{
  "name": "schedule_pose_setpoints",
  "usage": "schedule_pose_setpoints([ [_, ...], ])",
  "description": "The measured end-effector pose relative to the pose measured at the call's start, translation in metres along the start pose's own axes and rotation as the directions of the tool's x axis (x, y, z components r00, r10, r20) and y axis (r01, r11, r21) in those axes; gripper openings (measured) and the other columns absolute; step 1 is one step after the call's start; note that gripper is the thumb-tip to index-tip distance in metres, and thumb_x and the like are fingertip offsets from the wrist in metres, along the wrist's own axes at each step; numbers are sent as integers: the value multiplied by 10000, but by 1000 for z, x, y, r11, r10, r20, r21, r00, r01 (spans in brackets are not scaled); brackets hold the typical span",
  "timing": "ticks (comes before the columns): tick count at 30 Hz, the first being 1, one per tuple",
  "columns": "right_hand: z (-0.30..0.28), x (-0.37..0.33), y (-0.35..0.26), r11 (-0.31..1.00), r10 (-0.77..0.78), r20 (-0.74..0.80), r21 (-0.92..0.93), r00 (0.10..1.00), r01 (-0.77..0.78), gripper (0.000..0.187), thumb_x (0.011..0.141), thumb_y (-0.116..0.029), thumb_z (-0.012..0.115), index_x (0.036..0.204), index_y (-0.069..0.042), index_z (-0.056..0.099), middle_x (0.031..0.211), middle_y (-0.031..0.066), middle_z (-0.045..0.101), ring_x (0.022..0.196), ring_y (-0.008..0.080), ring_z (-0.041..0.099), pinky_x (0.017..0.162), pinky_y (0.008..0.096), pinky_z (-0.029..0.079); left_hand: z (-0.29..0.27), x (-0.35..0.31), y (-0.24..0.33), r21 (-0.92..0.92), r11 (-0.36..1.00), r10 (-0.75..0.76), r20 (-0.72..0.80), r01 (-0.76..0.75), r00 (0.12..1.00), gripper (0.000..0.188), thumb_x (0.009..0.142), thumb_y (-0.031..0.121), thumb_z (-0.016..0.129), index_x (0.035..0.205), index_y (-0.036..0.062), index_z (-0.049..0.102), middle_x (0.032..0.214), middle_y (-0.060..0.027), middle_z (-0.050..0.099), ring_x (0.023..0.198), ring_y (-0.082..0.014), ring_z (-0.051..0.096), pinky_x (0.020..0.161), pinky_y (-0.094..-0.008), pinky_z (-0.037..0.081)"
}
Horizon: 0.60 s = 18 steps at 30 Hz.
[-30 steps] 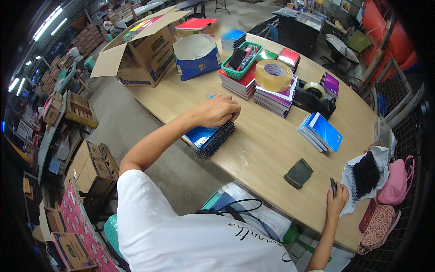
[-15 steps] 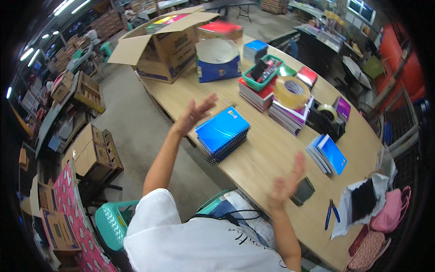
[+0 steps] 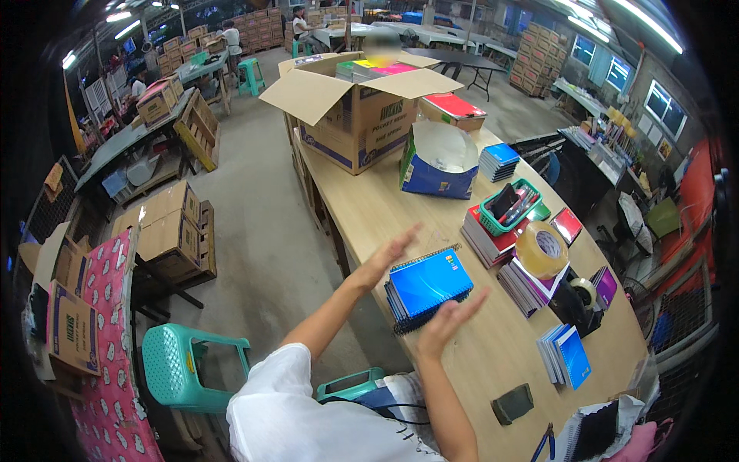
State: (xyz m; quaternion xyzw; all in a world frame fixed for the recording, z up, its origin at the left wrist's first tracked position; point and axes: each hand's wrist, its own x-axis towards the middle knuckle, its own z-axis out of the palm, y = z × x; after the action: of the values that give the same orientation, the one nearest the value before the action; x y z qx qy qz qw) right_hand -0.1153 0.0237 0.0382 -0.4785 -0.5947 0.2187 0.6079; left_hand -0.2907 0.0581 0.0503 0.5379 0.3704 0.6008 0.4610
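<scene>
A stack of blue spiral notebooks [image 3: 431,282] sits near the table's edge in front of me, black coils along its sides. My left hand [image 3: 391,252] hovers at the stack's left, palm turned inward and fingers stretched out. On the near right side of it is my right hand [image 3: 448,322], also open, its fingers overlapping the stack's corner in view. Whether it touches the notebooks I cannot tell. Neither hand holds anything.
An open carton [image 3: 362,123] stands at the far left of the table, beside a cut-down blue box [image 3: 439,181]. Rightward are a green basket [image 3: 509,206], a tape roll [image 3: 541,250], a tape dispenser [image 3: 577,300], more notebooks [image 3: 566,356], a dark block [image 3: 512,403] and pliers [image 3: 545,443].
My right hand has come left from over the bare tabletop to the notebook stack. My left hand stays beside the stack. The whole view has tilted up and turned left.
</scene>
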Motion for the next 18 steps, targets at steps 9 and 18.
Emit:
schedule_pose_setpoints([
  [9, -281, -41, 47, 577, 297, 173, -816, 939, -33, 727, 751, -246, 711, 1427, -175, 451, 1473, 265, 303, 1367, 440, 273, 1112, 539, 209, 106, -56, 93, -756, 646, 695, 522, -109, 495, 669, 860, 569, 612, 1158, -29, 643, 1244, -239, 601, 1173, -367, 575, 963, -477, 465],
  [18, -315, -39, 58, 587, 147, 311, -792, 939, 170, 446, 729, -361, 767, 1133, -184, 699, 1386, 272, 385, 1186, 445, 400, 1024, 526, 322, 320, -5, -42, 78, 988, 78, 482, -131, 872, 484, 875, 263, 665, 1292, 41, 561, 1243, -143, 596, 1107, -219, 572, 852, -343, 510],
])
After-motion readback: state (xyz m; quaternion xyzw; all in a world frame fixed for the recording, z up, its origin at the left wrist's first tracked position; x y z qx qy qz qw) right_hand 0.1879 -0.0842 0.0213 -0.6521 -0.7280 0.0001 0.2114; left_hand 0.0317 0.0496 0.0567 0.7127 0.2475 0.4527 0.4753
